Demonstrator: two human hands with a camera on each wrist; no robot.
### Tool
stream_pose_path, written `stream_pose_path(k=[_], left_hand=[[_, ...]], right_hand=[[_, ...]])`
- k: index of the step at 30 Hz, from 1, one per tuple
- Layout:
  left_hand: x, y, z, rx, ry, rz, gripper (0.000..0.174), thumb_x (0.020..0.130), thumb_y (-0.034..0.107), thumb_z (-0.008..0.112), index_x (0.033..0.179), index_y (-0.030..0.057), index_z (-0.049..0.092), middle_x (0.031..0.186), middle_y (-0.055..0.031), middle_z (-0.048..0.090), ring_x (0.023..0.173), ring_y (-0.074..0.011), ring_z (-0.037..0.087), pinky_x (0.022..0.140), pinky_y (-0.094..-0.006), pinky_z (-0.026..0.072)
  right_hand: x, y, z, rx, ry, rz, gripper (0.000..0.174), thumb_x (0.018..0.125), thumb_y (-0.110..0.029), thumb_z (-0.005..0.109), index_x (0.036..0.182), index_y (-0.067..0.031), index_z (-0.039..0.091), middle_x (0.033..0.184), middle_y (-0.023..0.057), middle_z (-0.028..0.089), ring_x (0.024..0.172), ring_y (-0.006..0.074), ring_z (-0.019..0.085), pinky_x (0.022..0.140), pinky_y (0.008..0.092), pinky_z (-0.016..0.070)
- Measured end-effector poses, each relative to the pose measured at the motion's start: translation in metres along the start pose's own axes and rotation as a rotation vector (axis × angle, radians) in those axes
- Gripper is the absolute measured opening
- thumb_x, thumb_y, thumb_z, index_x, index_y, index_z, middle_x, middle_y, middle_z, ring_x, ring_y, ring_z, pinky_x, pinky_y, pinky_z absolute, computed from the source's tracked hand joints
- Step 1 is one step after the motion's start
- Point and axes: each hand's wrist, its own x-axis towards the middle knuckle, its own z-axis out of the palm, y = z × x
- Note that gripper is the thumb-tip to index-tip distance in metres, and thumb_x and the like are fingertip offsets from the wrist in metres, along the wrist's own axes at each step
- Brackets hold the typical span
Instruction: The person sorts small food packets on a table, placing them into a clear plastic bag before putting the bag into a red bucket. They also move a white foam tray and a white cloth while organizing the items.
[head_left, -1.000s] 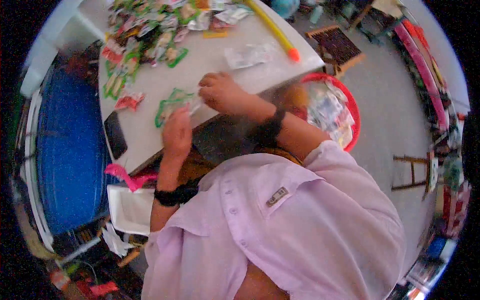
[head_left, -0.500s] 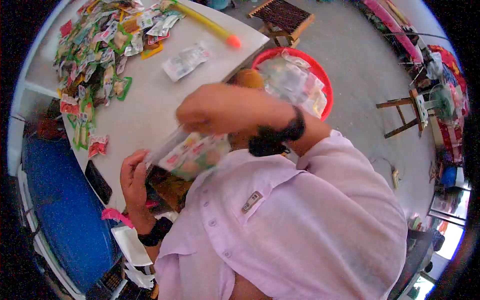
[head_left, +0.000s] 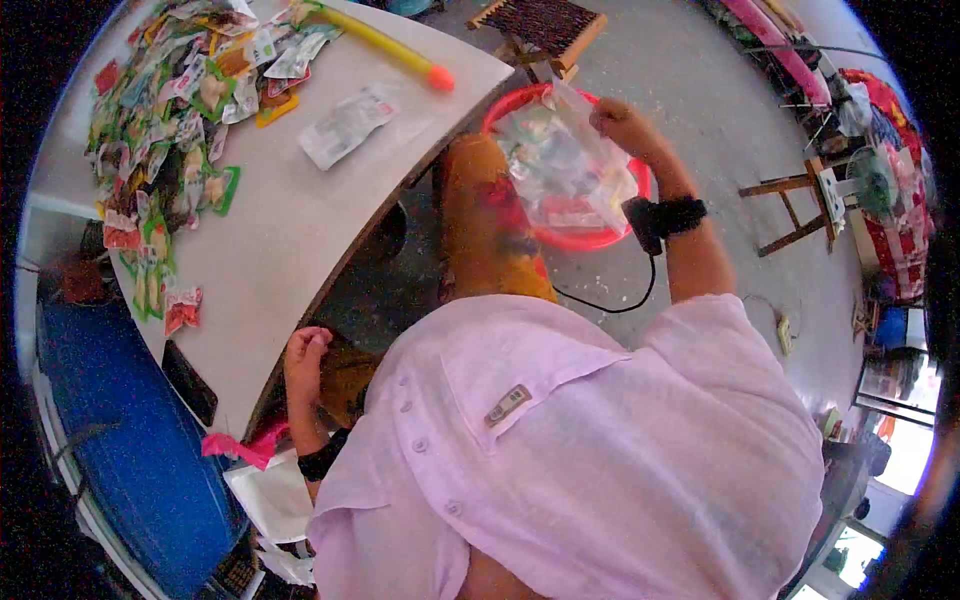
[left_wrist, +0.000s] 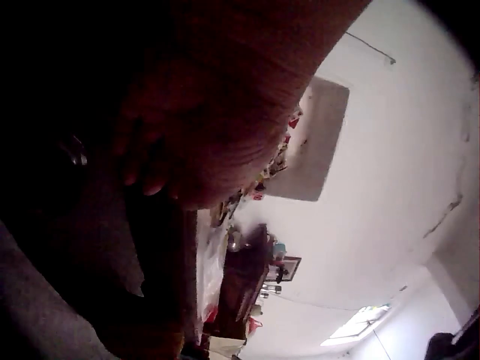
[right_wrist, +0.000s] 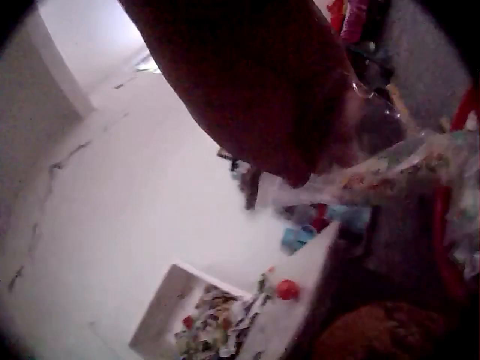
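My right hand (head_left: 628, 128) is over the right side of the red basin (head_left: 643, 185), gripping the edge of a clear plastic bag (head_left: 572, 112). In the right wrist view the bag (right_wrist: 375, 176) stretches away from the fingers, with coloured print or contents showing through. Several clear bags with packets inside fill the basin. Beside the table's front edge is my left hand (head_left: 305, 362), fingers loosely bent and nothing visible in it. The left wrist view shows that hand (left_wrist: 210, 142) dark and in shadow.
Small snack packets (head_left: 165, 130) lie heaped on the white table (head_left: 250, 270). Near them are a flat clear bag (head_left: 348, 125), a yellow tube with an orange tip (head_left: 385, 48) and a black phone (head_left: 190, 383). Behind the basin stands a woven stool (head_left: 545, 25); a knee is beside it.
The right hand has carried the bag of packets from the table's front edge rightward to the basin. My left hand has let go of the bag and lowered beside the table edge.
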Motion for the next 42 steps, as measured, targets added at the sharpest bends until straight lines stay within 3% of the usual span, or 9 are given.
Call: stream_pose_path(k=[4, 6, 15, 22, 30, 34, 37, 40, 42], left_hand=[[0.001, -0.021, -0.002, 0.059, -0.015, -0.075, 0.015, 0.076, 0.013, 0.046, 0.085, 0.0014, 0.049, 0.079, -0.0033, 0.052, 0.069, -0.0104, 0.045, 0.065, -0.0219, 0.0367], [-0.001, -0.028, -0.001, 0.076, -0.020, -0.083, 0.015, 0.076, 0.013, 0.046, 0.085, 0.0012, 0.049, 0.078, -0.0032, 0.052, 0.069, -0.0101, 0.045, 0.064, -0.0218, 0.0366], [-0.005, -0.084, 0.000, 0.160, -0.049, -0.213, 0.018, 0.075, 0.016, 0.049, 0.087, 0.0025, 0.049, 0.079, -0.0030, 0.052, 0.074, -0.0115, 0.046, 0.069, -0.0234, 0.0364], [-0.010, -0.075, 0.010, 0.323, -0.031, -0.280, 0.022, 0.074, 0.017, 0.049, 0.089, 0.0007, 0.049, 0.084, -0.0060, 0.052, 0.079, -0.0148, 0.047, 0.072, -0.0255, 0.0363], [-0.018, -0.108, -0.006, 0.257, -0.001, -0.289, 0.023, 0.074, 0.018, 0.049, 0.090, 0.0011, 0.050, 0.086, -0.0065, 0.051, 0.080, -0.0147, 0.046, 0.072, -0.0256, 0.0367], [-0.037, -0.089, -0.013, 0.213, 0.100, -0.292, 0.023, 0.075, 0.018, 0.049, 0.091, 0.0024, 0.050, 0.088, -0.0057, 0.051, 0.081, -0.0138, 0.047, 0.072, -0.0260, 0.0370], [-0.049, -0.111, -0.027, 0.207, 0.183, -0.285, 0.024, 0.075, 0.019, 0.049, 0.093, 0.0022, 0.050, 0.087, -0.0064, 0.053, 0.082, -0.0148, 0.049, 0.073, -0.0275, 0.0380], [-0.073, -0.121, -0.035, 0.094, 0.351, -0.253, 0.024, 0.076, 0.020, 0.048, 0.092, 0.0023, 0.050, 0.085, -0.0102, 0.054, 0.081, -0.0176, 0.051, 0.072, -0.0282, 0.0393], [-0.086, -0.110, -0.033, 0.331, 0.503, -0.253, 0.022, 0.074, 0.019, 0.050, 0.090, 0.0035, 0.050, 0.087, -0.0129, 0.053, 0.081, -0.0216, 0.052, 0.070, -0.0288, 0.0400]], right_hand=[[-0.016, 0.086, 0.053, -0.075, -0.039, 0.022, 0.016, 0.076, -0.015, 0.042, 0.071, -0.0012, 0.049, 0.064, 0.0095, 0.051, 0.060, 0.0174, 0.047, 0.057, 0.0313, 0.0382], [-0.016, 0.134, 0.078, -0.382, -0.119, 0.072, 0.021, 0.077, -0.017, 0.036, 0.077, -0.0019, 0.050, 0.074, 0.0184, 0.054, 0.069, 0.0333, 0.051, 0.060, 0.0392, 0.0396], [-0.008, 0.123, 0.038, -0.375, 0.074, 0.476, 0.023, 0.076, -0.019, 0.034, 0.090, -0.0093, 0.049, 0.087, 0.0182, 0.053, 0.083, 0.0344, 0.049, 0.069, 0.0430, 0.0389], [0.001, 0.170, -0.001, -0.681, 0.177, 0.498, 0.021, 0.072, -0.015, 0.038, 0.085, -0.0061, 0.052, 0.084, 0.0173, 0.054, 0.081, 0.0328, 0.051, 0.068, 0.0435, 0.0397], [-0.020, 0.182, 0.062, -0.601, 0.336, 0.613, 0.020, 0.067, -0.013, 0.044, 0.082, -0.0028, 0.053, 0.081, 0.0173, 0.055, 0.079, 0.0333, 0.052, 0.067, 0.0413, 0.0412], [0.001, 0.111, 0.082, -0.285, 0.257, 0.392, 0.022, 0.070, -0.013, 0.041, 0.084, 0.0015, 0.051, 0.081, 0.0223, 0.052, 0.079, 0.0345, 0.051, 0.069, 0.0409, 0.0394], [0.012, 0.082, 0.121, 0.064, 0.474, -0.119, 0.019, 0.074, -0.010, 0.042, 0.086, 0.0022, 0.049, 0.076, 0.0147, 0.054, 0.074, 0.0261, 0.051, 0.067, 0.0345, 0.0396], [-0.005, -0.032, 0.102, 0.006, 0.219, -0.127, 0.028, 0.077, -0.019, 0.047, 0.102, -0.0059, 0.044, 0.092, 0.0088, 0.054, 0.086, 0.0180, 0.051, 0.072, 0.0278, 0.0418], [0.008, -0.074, 0.117, 0.408, 0.135, -0.130, 0.024, 0.078, -0.015, 0.046, 0.099, -0.0048, 0.045, 0.093, 0.0093, 0.052, 0.088, 0.0192, 0.049, 0.074, 0.0277, 0.0395]])
